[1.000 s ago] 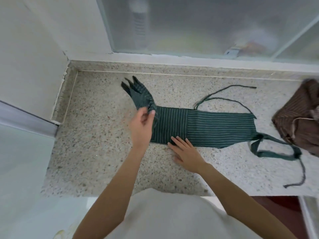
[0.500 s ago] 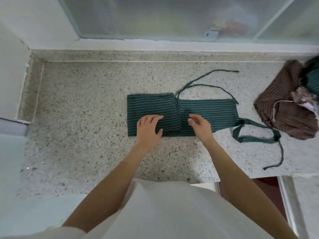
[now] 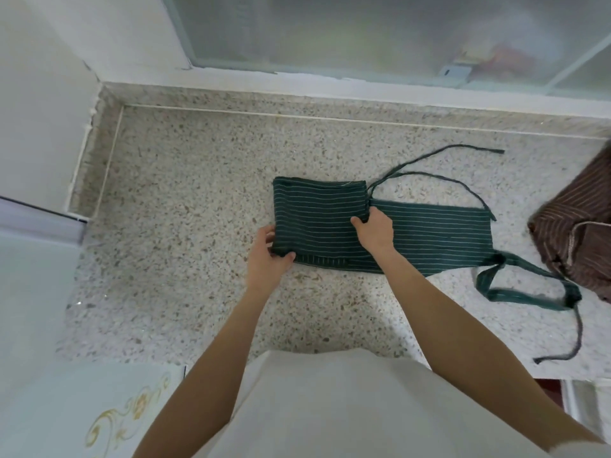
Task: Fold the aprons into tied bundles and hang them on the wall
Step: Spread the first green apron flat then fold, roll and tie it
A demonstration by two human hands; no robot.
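A dark green apron with thin white stripes lies as a long strip on the speckled stone counter. Its left end is folded over onto the middle. My left hand grips the folded edge at the lower left corner, thumb on top. At the right edge of the folded flap, my right hand pinches the cloth with curled fingers. The apron's thin ties trail to the upper right. Its wide neck loop lies at the right.
A crumpled brown striped apron sits at the counter's right edge. A frosted window runs along the back above a raised stone lip. A white wall closes the left side. My white garment fills the bottom.
The apron's left end was lifted and folded over to the right. My left hand has slid from on top of the fold to its left edge; my right hand now holds the flap's right edge.
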